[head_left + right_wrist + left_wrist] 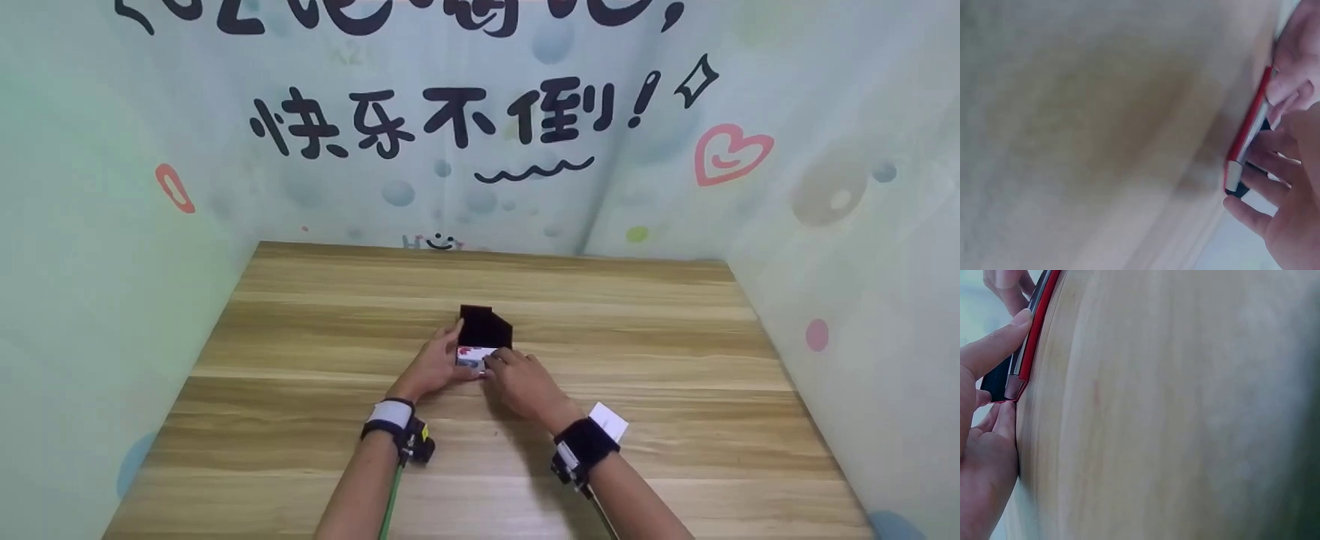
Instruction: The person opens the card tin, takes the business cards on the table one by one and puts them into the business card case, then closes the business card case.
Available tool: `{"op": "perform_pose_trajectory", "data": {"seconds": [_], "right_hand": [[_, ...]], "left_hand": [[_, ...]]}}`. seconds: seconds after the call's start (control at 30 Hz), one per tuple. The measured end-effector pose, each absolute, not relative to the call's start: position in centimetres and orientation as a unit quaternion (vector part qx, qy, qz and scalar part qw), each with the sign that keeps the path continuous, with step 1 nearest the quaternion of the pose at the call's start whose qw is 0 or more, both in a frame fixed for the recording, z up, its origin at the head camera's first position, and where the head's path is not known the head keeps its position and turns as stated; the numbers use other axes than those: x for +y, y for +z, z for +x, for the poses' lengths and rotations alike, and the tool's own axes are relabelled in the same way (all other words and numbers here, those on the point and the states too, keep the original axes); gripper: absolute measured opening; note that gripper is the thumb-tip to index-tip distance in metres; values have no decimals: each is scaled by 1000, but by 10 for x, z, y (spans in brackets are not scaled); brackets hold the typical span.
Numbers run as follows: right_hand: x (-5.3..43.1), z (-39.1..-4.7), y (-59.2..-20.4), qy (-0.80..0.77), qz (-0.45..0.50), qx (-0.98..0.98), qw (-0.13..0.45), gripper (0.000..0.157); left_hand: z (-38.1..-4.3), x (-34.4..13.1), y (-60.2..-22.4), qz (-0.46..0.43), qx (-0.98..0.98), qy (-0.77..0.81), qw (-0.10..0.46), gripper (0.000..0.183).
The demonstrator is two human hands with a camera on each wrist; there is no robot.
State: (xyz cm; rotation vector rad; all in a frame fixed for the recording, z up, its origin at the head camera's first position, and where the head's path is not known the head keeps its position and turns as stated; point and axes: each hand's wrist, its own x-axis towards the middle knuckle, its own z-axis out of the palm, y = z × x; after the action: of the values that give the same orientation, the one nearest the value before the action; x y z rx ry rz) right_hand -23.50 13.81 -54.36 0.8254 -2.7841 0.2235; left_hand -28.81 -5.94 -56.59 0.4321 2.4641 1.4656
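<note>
A small red-edged flip-lid box (487, 328) stands on the table with its black-lined lid raised toward the back. Inside lies a white printed card (472, 354) with red and blue marks. My left hand (435, 366) grips the box's left end, the thumb along the front edge and the other fingers behind. My right hand (527, 384) is at the right end, bent fingers over the card and round the corner. Side on, the red wall (1040, 329) shows in the left wrist view, and the silvery front (1249, 135) in the right wrist view. The right hand covers part of the card.
A white card (609, 422) lies on the wooden table (315, 315) beside the right wrist, partly hidden by the wrist strap (589, 448). Printed fabric walls (480, 202) enclose the table at the back and both sides.
</note>
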Motion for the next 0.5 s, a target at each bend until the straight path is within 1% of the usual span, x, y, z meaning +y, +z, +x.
{"op": "perform_pose_trajectory", "data": {"seconds": [0.13,0.5], "right_hand": [[141,-231,-537,107,299,-943,100,33],[156,-214,-526,150,318,-930,108,34]], "left_hand": [[-289,-60,-565,153,847,496,116,106],[-291,-58,-565,149,850,492,115,106]]}}
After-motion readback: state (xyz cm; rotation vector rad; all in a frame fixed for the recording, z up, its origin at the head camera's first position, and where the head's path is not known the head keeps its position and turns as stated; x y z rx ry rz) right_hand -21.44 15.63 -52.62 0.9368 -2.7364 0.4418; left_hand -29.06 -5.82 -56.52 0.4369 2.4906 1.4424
